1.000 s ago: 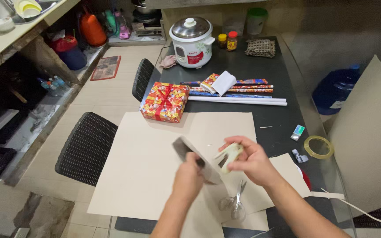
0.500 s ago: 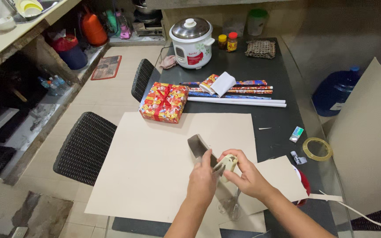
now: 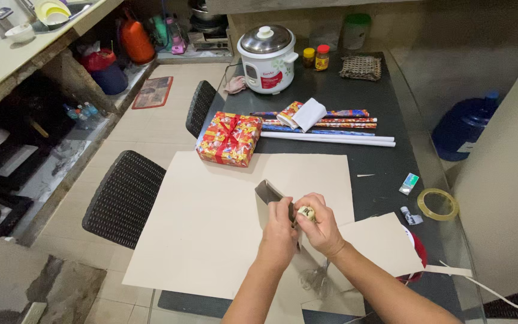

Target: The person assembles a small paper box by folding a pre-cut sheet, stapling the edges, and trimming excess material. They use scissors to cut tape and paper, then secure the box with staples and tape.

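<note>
Two hands: both meet over the middle of the table, pressed close together on one small job.
Left hand (image 3: 280,231): closed around a folded piece of grey-beige card (image 3: 269,193), one corner of which stands up just beyond the knuckles.
Right hand (image 3: 319,227): fingers curled tight on a small pale stapler-like tool (image 3: 304,212), pushed against the card's edge.
Doing it well: by the look of it, the card's layers should be held flush and the tool squeezed squarely, fingertips clear of its mouth.
Under the hands: a large beige sheet (image 3: 211,222) covers the near half of the dark table (image 3: 385,162); scissors (image 3: 318,277) lie just below the wrists, partly hidden.
To the right: a tape ring (image 3: 437,203) and a smaller cut sheet (image 3: 385,240), near the right forearm.
Further off: a wrapped gift box (image 3: 229,138) with a red ribbon touches the big sheet's far edge; rolls of wrapping paper (image 3: 325,127) and a white rice cooker (image 3: 267,50) stand beyond.
At left: two black woven chairs (image 3: 124,198).
</note>
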